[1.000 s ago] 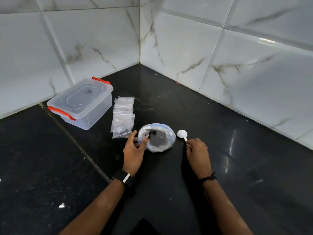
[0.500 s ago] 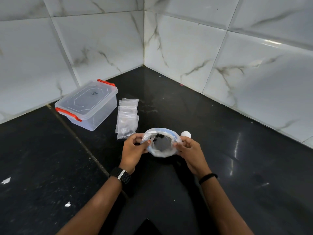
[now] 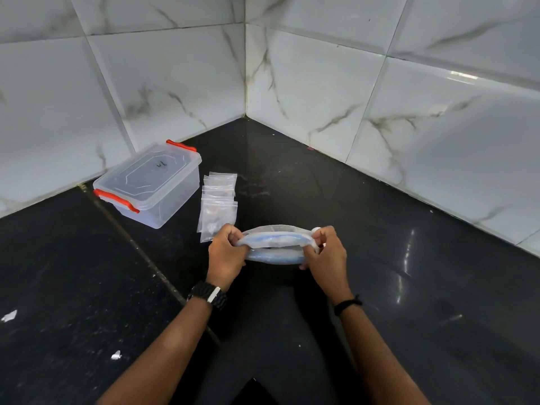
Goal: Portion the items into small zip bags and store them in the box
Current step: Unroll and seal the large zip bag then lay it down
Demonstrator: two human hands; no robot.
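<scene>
A large clear bag (image 3: 276, 247) with a blue zip rim sits on the black counter, its mouth stretched sideways into a narrow slit. My left hand (image 3: 226, 254) grips the rim's left end and my right hand (image 3: 325, 254) grips its right end. A stack of small clear zip bags (image 3: 217, 206) lies just behind my left hand. The clear plastic box (image 3: 149, 185) with red clips stands lid-on at the left by the wall. A bit of the white spoon (image 3: 315, 230) peeks out behind my right fingers.
White marble-pattern tiled walls (image 3: 321, 83) meet in a corner behind the black counter (image 3: 409, 287). Small white scraps (image 3: 116, 355) lie on the counter at the lower left.
My right hand left the white spoon and took the bag's right rim. Both hands then pulled the round mouth outward into a flat slit.
</scene>
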